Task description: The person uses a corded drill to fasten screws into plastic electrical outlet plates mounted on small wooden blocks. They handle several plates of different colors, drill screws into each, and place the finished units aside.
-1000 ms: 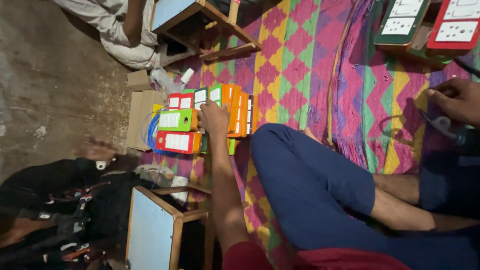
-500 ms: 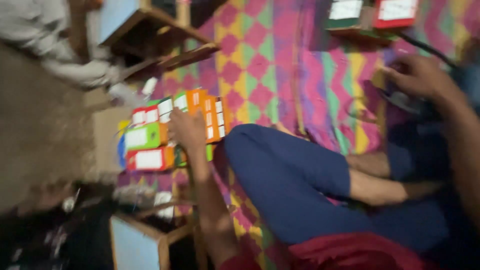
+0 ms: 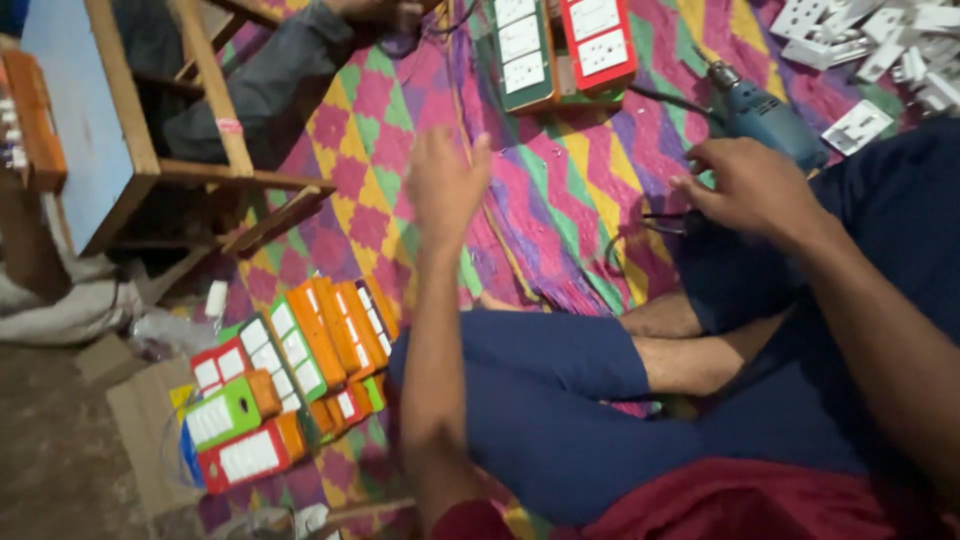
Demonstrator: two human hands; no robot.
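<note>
My left hand point(image 3: 446, 188) is raised over the patterned mat point(image 3: 560, 180), fingers spread, holding nothing. Below it lies a pile of orange, green and red switch boxes point(image 3: 285, 385) with white socket faces. My right hand point(image 3: 750, 190) rests on my lap beside a blue power drill point(image 3: 765, 118), fingers curled over a dark cable; I cannot tell whether it grips anything. A green switch box point(image 3: 524, 50) and a red switch box point(image 3: 598, 42) lie ahead on the mat. My legs in blue trousers are crossed beneath my arms.
A wooden stool frame with a blue panel point(image 3: 110, 120) stands at the left. Another person's grey-clad leg point(image 3: 260, 85) lies beside it. White socket plates point(image 3: 860, 50) are scattered at the top right. Cardboard point(image 3: 140, 420) lies under the box pile.
My left hand has lifted off the pile of switch boxes and moved up over the mat. The view has swung toward the drill and the far boxes.
</note>
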